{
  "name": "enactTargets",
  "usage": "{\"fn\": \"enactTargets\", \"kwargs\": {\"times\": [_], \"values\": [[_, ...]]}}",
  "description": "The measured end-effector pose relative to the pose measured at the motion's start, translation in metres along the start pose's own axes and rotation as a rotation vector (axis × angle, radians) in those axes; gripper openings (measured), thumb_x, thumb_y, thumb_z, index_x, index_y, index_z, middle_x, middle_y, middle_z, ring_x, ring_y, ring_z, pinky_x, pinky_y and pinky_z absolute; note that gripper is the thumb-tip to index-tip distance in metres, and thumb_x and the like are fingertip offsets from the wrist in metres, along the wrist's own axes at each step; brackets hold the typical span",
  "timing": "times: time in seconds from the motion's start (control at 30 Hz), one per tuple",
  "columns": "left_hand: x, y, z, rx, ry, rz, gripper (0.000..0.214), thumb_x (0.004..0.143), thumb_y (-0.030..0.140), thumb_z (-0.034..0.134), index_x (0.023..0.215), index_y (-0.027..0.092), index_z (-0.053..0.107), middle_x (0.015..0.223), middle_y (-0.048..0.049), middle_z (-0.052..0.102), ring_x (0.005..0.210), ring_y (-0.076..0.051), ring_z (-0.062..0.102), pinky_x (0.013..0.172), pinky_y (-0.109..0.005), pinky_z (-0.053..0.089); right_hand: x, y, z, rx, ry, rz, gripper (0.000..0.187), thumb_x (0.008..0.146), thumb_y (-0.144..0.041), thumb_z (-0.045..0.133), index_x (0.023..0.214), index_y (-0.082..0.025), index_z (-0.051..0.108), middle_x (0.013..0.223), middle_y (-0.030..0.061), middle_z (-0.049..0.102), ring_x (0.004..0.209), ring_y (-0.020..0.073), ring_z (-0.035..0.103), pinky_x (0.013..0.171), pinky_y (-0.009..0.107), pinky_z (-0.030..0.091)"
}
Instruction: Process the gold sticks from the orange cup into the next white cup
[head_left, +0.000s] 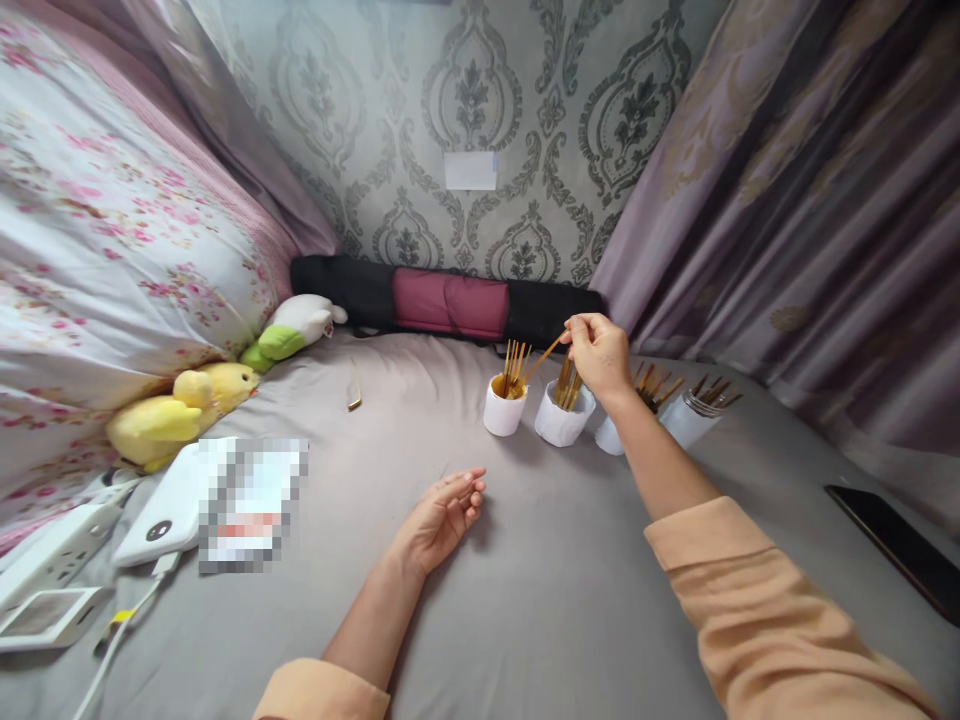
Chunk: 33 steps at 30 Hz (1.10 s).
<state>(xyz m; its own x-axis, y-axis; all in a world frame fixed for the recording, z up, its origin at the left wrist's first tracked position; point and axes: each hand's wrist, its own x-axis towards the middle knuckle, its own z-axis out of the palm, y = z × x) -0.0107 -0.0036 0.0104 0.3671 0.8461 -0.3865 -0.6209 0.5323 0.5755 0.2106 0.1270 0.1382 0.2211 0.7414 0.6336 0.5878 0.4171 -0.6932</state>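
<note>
My right hand [598, 352] pinches the upper end of a thin brown stick [546, 356]. The stick slants down to the left, its lower end at the leftmost white cup [504, 412]; I cannot tell whether it touches the inside. Several upright sticks [514, 365] stand in that cup, which looks yellow inside. Beside it, a second white cup [562, 428] holds more sticks, below my right hand. A third pale cup [610, 438] is partly hidden by my right forearm. My left hand [446, 515] rests on the grey sheet, fingers loosely bent, holding nothing.
A jar [686, 422] of darker sticks stands right of my forearm, and a phone [896, 550] lies farther right. At left are plush toys [180, 415], a power bank [169, 505], and a power strip [64, 545]. A black-and-maroon roll [450, 302] lines the wall.
</note>
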Motion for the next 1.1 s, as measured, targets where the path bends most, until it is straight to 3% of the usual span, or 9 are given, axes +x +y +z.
{"fn": "enactTargets", "kwargs": {"times": [0.3,1.1], "values": [[0.000,0.000,0.001,0.006,0.008,0.003,0.022,0.074,0.018,0.064,0.094,0.009,0.062,0.076,-0.0041,0.057,0.060,-0.006,0.052,0.051,-0.016,0.045,-0.007,-0.002,0.012,-0.004,-0.137,-0.009,0.031,0.083,-0.045,0.044,0.079,-0.018,0.060,0.068,0.0034,0.065,0.053,0.0118,0.055,0.054,0.023,0.041],[0.001,0.000,0.000,-0.003,0.013,0.000,0.023,0.074,0.018,0.064,0.095,0.008,0.062,0.077,-0.0036,0.056,0.061,-0.006,0.052,0.052,-0.016,0.045,-0.018,0.029,0.033,-0.150,-0.247,0.039,0.023,0.082,-0.031,0.043,0.078,-0.018,0.062,0.064,0.0015,0.066,0.057,0.0131,0.059,0.061,0.024,0.042]]}}
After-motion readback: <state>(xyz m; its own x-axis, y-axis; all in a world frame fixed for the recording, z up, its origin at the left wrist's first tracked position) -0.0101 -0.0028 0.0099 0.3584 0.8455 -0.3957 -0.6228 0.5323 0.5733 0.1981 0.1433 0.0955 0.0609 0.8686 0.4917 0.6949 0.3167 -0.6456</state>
